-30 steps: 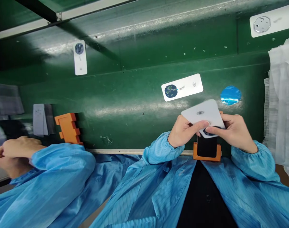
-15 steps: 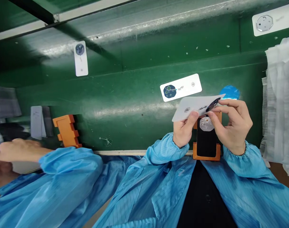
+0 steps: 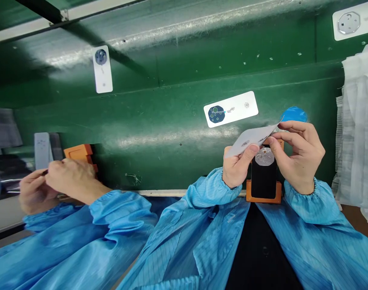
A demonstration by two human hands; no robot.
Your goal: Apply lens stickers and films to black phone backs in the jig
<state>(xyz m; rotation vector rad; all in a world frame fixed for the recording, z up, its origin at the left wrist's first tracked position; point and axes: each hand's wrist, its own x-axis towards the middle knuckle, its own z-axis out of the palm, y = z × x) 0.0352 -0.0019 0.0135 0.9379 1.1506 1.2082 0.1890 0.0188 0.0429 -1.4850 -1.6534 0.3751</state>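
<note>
My left hand (image 3: 238, 168) pinches a thin white phone-back film (image 3: 247, 140), its thumb on top near the dark print. The film is tilted and bent, with its right end raised. At that end my right hand (image 3: 298, 151) has its fingers and thumb closed on the film's edge. Below both hands lies a black phone-shaped piece (image 3: 263, 177) with a round ribbed silvery patch, set in an orange holder (image 3: 264, 199). Beyond the film, a similar white film (image 3: 236, 109) with a dark round camera print rests flat on the green table (image 3: 160, 121).
A blue round piece (image 3: 294, 114) lies behind my right hand. White sheets (image 3: 357, 133) are stacked at right; another white piece (image 3: 365, 22) is at upper right. On the left, a co-worker's hands (image 3: 60, 181) work near an orange holder (image 3: 78, 152). A white film (image 3: 103, 76) lies farther back.
The film has tilted more steeply and shifted slightly right, so its dark round print no longer shows. The co-worker's hands have moved right, in front of their orange holder.
</note>
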